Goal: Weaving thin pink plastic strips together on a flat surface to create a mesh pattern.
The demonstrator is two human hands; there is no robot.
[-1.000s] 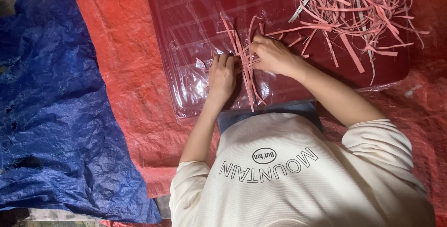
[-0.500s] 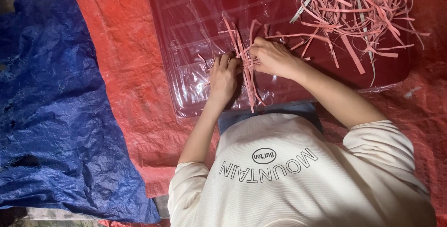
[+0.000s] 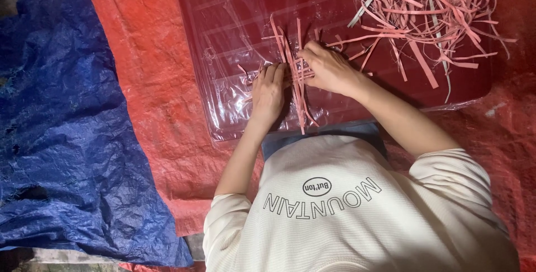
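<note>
A small bundle of pink paper strips (image 3: 297, 102) lies lengthwise on a dark red tray (image 3: 234, 21) wrapped in clear plastic film. My left hand (image 3: 268, 90) rests on the tray at the bundle's left side, fingers together and pressed against the strips. My right hand (image 3: 330, 71) is curled over the bundle's upper part from the right and pinches the strips. Both hands meet at the bundle near the tray's front edge. A big loose pile of pink strips (image 3: 430, 15) covers the tray's far right part.
The tray sits on a red tarp (image 3: 145, 82). A crumpled blue tarp (image 3: 61, 138) overlaps it on the left. My cream long-sleeved shirt (image 3: 357, 216) fills the lower middle and right of the view.
Both hands stay at the bundle. The left hand's fingers have shifted slightly against the strips, and the strips have been nudged a little closer together.
</note>
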